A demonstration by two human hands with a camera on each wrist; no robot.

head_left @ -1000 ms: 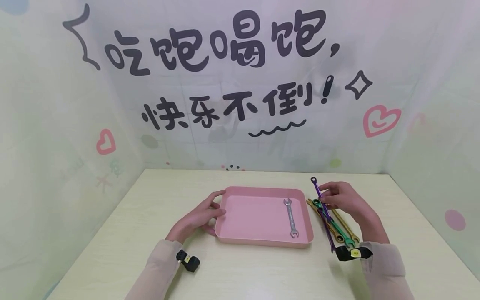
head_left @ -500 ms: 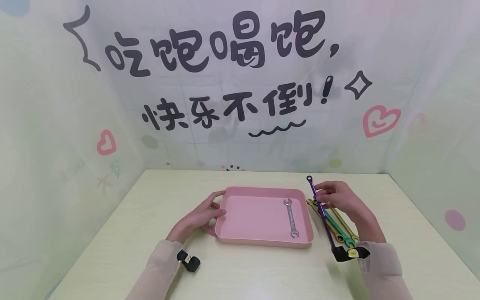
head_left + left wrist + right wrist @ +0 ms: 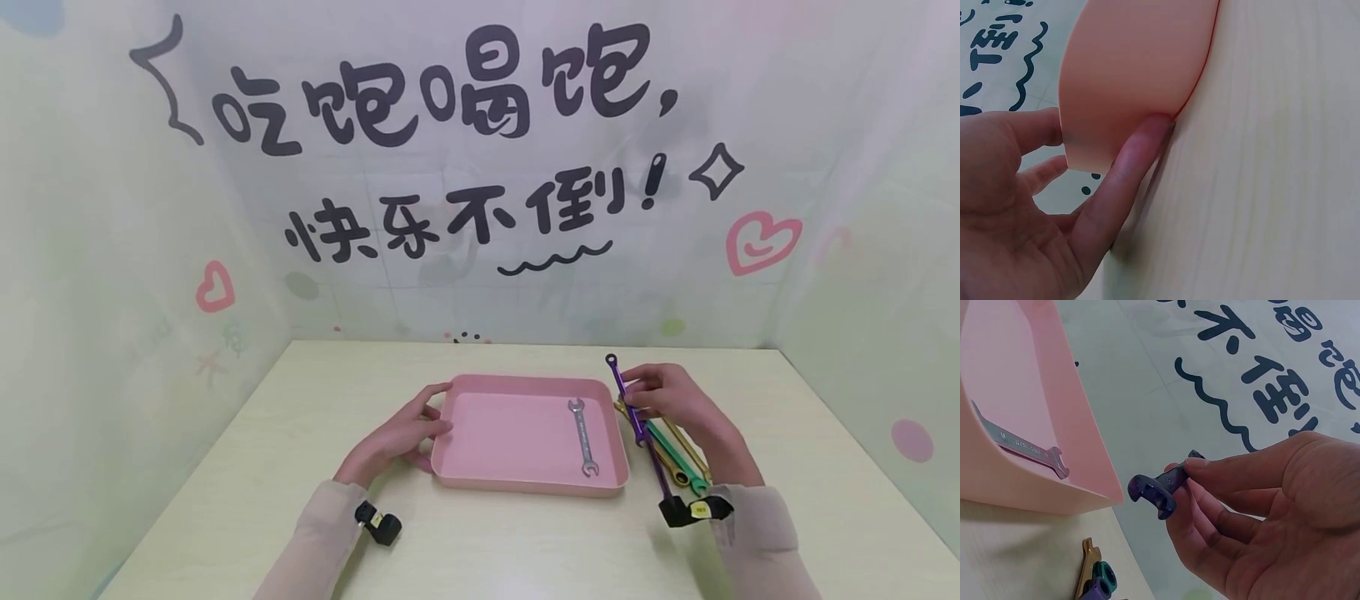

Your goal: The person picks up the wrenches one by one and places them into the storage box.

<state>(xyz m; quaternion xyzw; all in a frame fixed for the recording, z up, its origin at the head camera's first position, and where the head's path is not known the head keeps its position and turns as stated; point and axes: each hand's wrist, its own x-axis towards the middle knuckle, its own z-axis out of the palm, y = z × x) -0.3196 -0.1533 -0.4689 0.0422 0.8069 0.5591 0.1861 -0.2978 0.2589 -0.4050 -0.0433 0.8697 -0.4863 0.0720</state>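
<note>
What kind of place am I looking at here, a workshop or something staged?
Probably a staged recording booth, not a workshop: a printed cartoon backdrop wraps around a pale table bearing only a pink tray and some wrenches, the purple wrench pinched in the right hand.

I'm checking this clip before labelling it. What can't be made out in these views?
- Purple wrench: its near end is hidden behind the wrist camera in the head view; in the right wrist view the right hand covers most of the shaft.
- Green wrench and gold wrench: partly hidden by the right hand, so their overlap is unclear.
- Silver wrench: markings too small to read.
- Pink tray: blurred and cut off in the left wrist view.
</note>
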